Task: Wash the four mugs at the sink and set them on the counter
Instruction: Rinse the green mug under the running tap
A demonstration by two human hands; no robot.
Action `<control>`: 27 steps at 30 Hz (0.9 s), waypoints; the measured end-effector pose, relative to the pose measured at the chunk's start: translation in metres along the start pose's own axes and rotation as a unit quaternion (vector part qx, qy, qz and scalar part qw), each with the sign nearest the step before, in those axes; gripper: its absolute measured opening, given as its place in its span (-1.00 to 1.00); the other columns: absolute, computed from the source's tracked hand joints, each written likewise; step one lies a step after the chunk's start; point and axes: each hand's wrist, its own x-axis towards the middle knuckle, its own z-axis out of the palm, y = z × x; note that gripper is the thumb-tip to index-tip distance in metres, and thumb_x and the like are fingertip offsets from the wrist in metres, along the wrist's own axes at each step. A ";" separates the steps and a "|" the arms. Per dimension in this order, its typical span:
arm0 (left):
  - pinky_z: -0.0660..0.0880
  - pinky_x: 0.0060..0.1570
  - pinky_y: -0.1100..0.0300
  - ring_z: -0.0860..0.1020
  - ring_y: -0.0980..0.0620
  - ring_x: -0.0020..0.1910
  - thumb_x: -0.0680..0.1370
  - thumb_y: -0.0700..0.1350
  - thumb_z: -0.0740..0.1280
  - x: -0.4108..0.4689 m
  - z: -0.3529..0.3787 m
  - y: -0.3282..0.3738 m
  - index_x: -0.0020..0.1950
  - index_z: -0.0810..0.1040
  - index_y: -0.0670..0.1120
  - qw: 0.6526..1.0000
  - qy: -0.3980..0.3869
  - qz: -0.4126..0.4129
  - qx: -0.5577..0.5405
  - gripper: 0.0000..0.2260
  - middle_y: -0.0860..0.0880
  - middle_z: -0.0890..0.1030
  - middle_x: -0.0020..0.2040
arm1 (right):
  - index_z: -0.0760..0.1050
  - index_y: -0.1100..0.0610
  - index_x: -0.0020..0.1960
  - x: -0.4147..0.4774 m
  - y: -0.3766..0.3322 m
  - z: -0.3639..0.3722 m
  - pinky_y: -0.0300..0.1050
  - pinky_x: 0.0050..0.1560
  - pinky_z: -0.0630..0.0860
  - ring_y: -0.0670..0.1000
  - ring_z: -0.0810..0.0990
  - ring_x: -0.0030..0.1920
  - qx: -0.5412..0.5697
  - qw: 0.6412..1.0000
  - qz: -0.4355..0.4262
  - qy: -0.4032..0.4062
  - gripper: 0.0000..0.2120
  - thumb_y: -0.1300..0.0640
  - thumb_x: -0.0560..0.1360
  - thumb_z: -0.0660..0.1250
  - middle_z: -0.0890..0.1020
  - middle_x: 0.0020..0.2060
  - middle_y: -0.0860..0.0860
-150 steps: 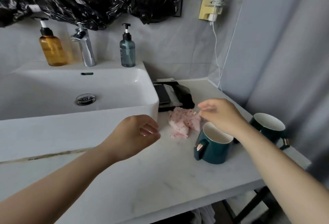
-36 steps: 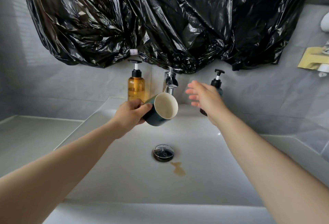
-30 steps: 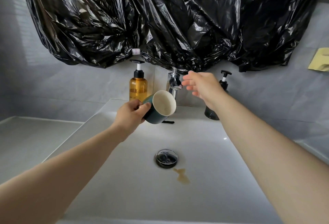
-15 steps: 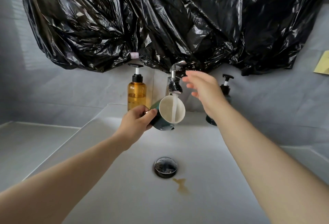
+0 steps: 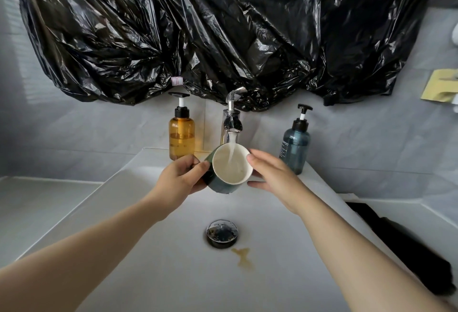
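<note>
A dark green mug [image 5: 223, 186] with a cream inside is tilted toward me under the chrome tap [image 5: 231, 123]. Water runs from the spout into the mug. My left hand [image 5: 181, 178] grips the mug's left side. My right hand [image 5: 270, 175] is at the mug's right side, a fingertip at the rim and the thumb below it. Both hands are above the white sink basin [image 5: 148, 249]. No other mugs are in view.
An amber pump bottle [image 5: 181, 136] stands left of the tap and a blue pump bottle [image 5: 295, 145] right of it. A drain [image 5: 222, 232] with a brown stain [image 5: 244, 258] beside it lies in the basin. Black plastic sheet [image 5: 223, 27] hangs above. A dark cloth [image 5: 406, 242] lies at the right.
My right hand has come down from the tap lever to the mug's right side. Water now runs into the mug, which my left hand keeps under the spout.
</note>
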 end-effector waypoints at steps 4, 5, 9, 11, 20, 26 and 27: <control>0.64 0.01 0.16 0.62 -0.05 -0.03 0.64 -0.11 0.28 0.002 -0.004 -0.001 0.10 0.43 -0.44 1.000 -0.005 -0.009 -0.012 -0.66 -0.19 0.58 -0.07 | 0.52 -0.26 0.12 -0.002 0.002 0.000 0.03 0.26 0.53 -0.12 0.51 0.28 -0.004 1.000 -0.017 -0.015 -0.79 0.04 0.62 0.25 0.57 0.15 -0.26; 0.64 0.01 0.16 0.63 -0.06 -0.03 0.65 -0.11 0.28 0.002 -0.003 -0.001 0.13 0.42 -0.45 1.000 -0.007 -0.010 -0.015 -0.65 -0.20 0.59 -0.06 | 0.53 -0.24 0.14 -0.002 0.002 -0.001 0.04 0.26 0.53 -0.12 0.51 0.29 -0.003 1.000 -0.021 -0.017 -0.78 0.06 0.62 0.25 0.58 0.13 -0.27; 0.64 0.01 0.14 0.64 -0.08 -0.03 0.65 -0.11 0.27 0.000 0.000 0.001 0.14 0.43 -0.43 0.999 -0.009 -0.018 -0.031 -0.66 -0.17 0.60 -0.09 | 0.47 -0.06 0.37 -0.002 0.003 -0.003 0.06 0.28 0.52 -0.12 0.51 0.29 -0.009 0.999 -0.019 -0.033 -0.68 0.08 0.62 0.25 0.58 0.23 -0.16; 0.63 0.05 0.09 0.65 -0.09 -0.03 0.65 -0.11 0.27 0.000 0.001 0.001 0.11 0.44 -0.41 0.999 -0.011 -0.022 -0.045 -0.68 -0.16 0.60 -0.09 | 0.45 -0.07 0.38 -0.002 0.004 -0.005 0.10 0.29 0.51 -0.06 0.51 0.32 0.006 0.999 -0.003 -0.041 -0.66 0.06 0.61 0.26 0.56 0.28 -0.11; 0.64 -0.04 0.19 0.63 -0.06 -0.04 0.63 -0.13 0.29 -0.001 0.006 0.003 -0.02 0.51 -0.24 0.999 -0.009 0.001 -0.039 -0.83 -0.15 0.62 -0.05 | 0.44 -0.02 0.34 -0.001 0.008 -0.006 0.10 0.19 0.57 0.09 0.56 0.26 0.074 0.992 0.088 -0.054 -0.62 -0.14 0.59 0.23 0.55 0.28 0.07; 0.63 0.08 0.07 0.68 -0.10 0.05 0.51 0.03 0.40 0.003 -0.003 0.010 0.22 0.53 -0.09 0.998 0.058 0.008 -0.033 -0.66 -0.15 0.63 0.17 | 0.45 0.17 0.30 0.000 0.008 0.007 0.03 0.18 0.58 0.18 0.63 0.11 0.207 0.968 0.133 -0.058 -0.69 0.07 0.60 0.28 0.56 0.17 0.25; 0.60 0.13 0.07 0.67 -0.07 0.07 0.44 0.09 0.43 0.002 -0.004 0.012 0.24 0.52 -0.07 0.998 0.051 0.002 -0.049 -0.56 -0.13 0.64 0.18 | 0.42 0.19 0.33 0.000 0.006 0.011 0.05 0.17 0.58 0.21 0.62 0.14 0.246 0.957 0.145 -0.053 -0.66 0.09 0.60 0.29 0.53 0.21 0.30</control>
